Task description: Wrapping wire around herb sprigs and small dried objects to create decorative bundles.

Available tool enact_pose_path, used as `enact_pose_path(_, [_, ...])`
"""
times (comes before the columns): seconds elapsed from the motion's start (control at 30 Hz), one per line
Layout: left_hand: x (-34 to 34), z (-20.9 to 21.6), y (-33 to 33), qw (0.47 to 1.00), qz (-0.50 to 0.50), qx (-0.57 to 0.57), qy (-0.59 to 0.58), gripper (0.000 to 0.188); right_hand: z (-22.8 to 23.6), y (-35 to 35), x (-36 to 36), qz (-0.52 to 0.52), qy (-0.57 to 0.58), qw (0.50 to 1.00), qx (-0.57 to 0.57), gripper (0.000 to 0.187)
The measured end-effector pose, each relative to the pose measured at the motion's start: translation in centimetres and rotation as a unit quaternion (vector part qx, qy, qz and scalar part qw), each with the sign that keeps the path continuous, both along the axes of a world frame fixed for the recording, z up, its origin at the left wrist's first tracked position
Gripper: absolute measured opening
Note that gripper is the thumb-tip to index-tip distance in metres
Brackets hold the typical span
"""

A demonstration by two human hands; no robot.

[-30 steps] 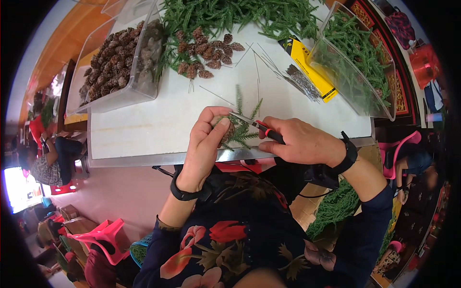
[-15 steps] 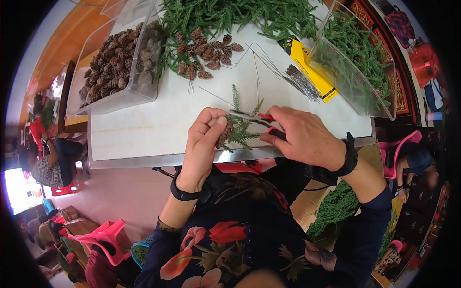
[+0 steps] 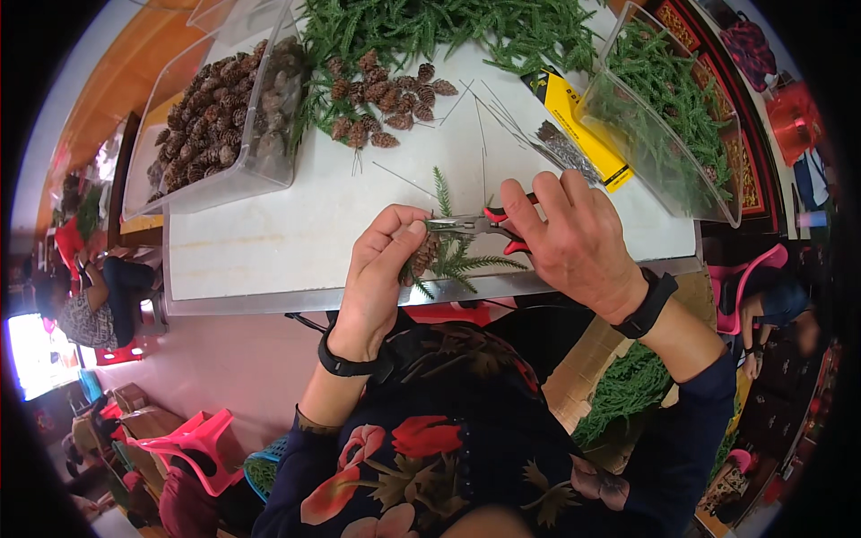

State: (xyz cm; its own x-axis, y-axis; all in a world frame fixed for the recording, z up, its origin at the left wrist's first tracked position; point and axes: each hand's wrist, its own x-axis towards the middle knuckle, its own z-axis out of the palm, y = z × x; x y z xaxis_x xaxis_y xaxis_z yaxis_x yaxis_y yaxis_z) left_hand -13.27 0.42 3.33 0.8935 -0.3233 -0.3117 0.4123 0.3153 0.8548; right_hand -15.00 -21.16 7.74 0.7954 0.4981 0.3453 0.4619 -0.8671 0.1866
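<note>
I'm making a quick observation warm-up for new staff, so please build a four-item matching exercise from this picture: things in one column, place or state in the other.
Things:
1. Pliers
2. Cone bin
3. Greenery bin
4. Left hand

Place or state:
A. At the right side of the table
B. Holding a brown cone and green sprig
C. In the right hand
D. At the table's left side

Pairs: 1-C, 2-D, 3-A, 4-B
</note>
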Motion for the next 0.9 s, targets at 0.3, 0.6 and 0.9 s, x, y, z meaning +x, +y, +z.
enact_pose_path(0.3, [-0.3,0.0,0.4,0.999,-0.003,-0.046,0.01,0.014,0.0,0.4,-0.3,-0.016,0.044,0.999,0.001,0.032])
enact_pose_path(0.6, [-0.5,0.1,0.5,1.0,-0.007,0.021,-0.016,0.024,2.0,0.0,-0.3,-0.058,0.411,0.879,0.234,0.033])
enact_pose_path(0.9, [-0.8,0.2,0.4,0.995,-0.047,0.009,-0.093,0.045,1.8,-1.7,1.5,0.015,0.463,0.855,0.232,0.036])
